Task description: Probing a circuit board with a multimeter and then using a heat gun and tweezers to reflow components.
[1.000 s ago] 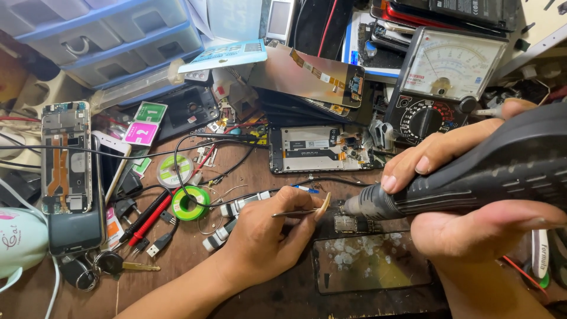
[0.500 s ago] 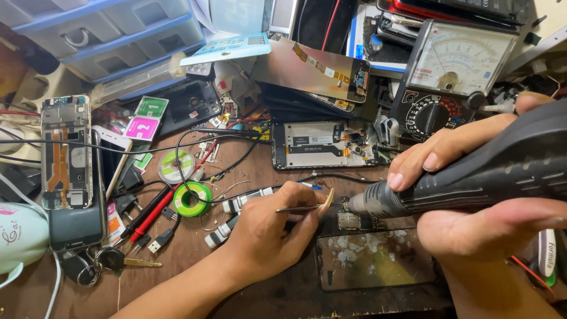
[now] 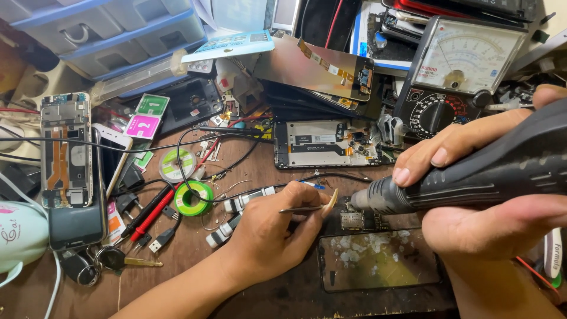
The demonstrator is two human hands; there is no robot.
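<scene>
We gripped the thick black rotary tool (image 3: 472, 171) in our right hand (image 3: 490, 195), while our left hand (image 3: 266, 236) pinched slim metal tweezers (image 3: 304, 208) over the small circuit board (image 3: 354, 220).

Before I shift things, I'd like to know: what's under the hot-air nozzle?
A small circuit board lies under the nozzle, above a phone. The left hand and right hand cover its ends.
</scene>
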